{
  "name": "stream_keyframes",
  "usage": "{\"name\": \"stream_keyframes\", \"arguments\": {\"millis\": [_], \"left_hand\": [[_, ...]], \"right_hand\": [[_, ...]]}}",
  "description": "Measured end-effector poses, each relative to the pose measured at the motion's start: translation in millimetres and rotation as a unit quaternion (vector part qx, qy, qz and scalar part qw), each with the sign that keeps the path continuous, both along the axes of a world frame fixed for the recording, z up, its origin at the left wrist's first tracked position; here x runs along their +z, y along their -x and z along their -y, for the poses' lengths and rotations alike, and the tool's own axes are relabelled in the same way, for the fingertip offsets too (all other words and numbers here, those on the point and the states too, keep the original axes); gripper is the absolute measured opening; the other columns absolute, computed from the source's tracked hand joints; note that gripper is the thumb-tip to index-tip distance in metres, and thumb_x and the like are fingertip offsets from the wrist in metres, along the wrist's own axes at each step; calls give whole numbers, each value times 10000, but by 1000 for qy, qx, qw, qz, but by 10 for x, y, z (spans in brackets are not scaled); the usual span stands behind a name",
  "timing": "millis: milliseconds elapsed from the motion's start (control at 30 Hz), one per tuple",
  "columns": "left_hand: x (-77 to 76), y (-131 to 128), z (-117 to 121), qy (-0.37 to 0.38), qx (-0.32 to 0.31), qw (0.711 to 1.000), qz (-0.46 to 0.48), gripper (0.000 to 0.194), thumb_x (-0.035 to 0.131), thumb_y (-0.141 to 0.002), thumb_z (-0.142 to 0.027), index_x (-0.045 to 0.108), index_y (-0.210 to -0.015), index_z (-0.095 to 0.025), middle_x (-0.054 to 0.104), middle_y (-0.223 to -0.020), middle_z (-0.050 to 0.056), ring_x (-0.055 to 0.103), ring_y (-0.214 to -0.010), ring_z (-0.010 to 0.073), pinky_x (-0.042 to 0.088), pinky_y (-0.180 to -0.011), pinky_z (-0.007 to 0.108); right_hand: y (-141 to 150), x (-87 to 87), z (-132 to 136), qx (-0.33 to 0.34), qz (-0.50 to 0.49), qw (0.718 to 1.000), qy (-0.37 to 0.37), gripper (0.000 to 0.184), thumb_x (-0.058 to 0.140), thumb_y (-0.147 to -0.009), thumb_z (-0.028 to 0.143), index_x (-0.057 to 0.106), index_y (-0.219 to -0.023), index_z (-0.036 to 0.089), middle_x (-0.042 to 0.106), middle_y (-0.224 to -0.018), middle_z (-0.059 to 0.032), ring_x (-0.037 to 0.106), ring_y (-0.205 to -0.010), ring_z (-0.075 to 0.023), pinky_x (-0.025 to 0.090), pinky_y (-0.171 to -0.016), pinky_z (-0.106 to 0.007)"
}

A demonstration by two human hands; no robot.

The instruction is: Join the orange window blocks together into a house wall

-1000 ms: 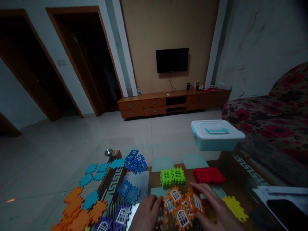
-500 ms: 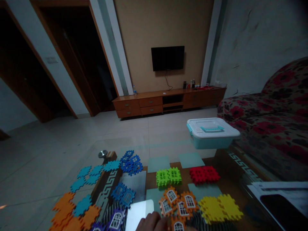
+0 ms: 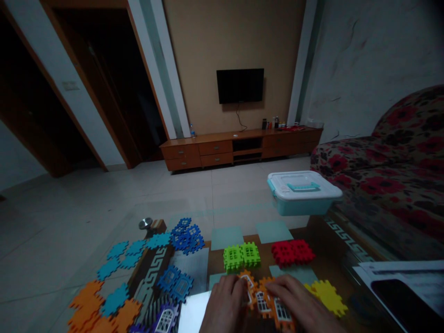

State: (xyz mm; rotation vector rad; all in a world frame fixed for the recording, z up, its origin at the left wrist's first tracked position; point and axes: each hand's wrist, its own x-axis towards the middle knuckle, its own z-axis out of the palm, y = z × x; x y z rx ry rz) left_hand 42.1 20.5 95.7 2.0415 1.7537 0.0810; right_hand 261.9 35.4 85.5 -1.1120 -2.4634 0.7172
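The orange window tiles (image 3: pixel 262 301) lay on the worktop (image 3: pixel 265 252) between the person's 2 hands. The left hand's (image 3: pixel 225 300) fingers were bent close together at the tiles' left edge; the right hand's (image 3: pixel 300 300) fingers reached over their right side. Whether either set was clamped on a tile, I could not tell. Green tiles (image 3: pixel 242 256) and red tiles (image 3: pixel 293 253) sat just beyond, yellow tiles (image 3: pixel 328 296) partly behind the right hand.

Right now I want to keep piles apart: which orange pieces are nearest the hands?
The white-windowed pieces, between left hand and right hand. The other orange pieces, off to the left, show no windows.
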Motion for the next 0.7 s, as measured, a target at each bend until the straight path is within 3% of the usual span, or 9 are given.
{"name": "stream_keyframes", "arguments": {"millis": [67,167,367,700], "left_hand": [[9,-97,-83,-21,12,999,-27,378,476,-828,-140,582,-1187,-194,581,-1256,78,515,-1134,260,406,-979,381],[-51,-182,-176,-17,20,997,-72,323,437,-877,-168,590,-1162,-177,597,-1218,99,524,-1127,294,420,-957,435],[-168,-201,-217,2,27,996,-86,336,432,-867,-113,587,-1158,-177,594,-1203,104,549,-1099,281,426,-932,415],[-167,-232,-226,0,42,997,-65,395,461,-843,-113,556,-1222,-172,568,-1254,110,489,-1176,292,378,-967,421]], "right_hand": [[20,-9,-132,-11,1,1000,-19,768,546,-616,-28,463,-1343,207,538,-1283,-133,539,-1131,-284,449,-976,-409],[69,-51,-260,-5,23,999,-24,718,535,-626,-10,484,-1322,156,548,-1248,-157,535,-1127,-289,444,-982,-444],[219,-151,-339,-5,70,997,13,687,528,-605,-20,552,-1268,158,587,-1186,-133,545,-1094,-291,440,-966,-443],[291,-173,-324,-21,123,992,11,605,512,-637,-17,617,-1196,187,621,-1122,-137,550,-1044,-308,423,-918,-455]]}}
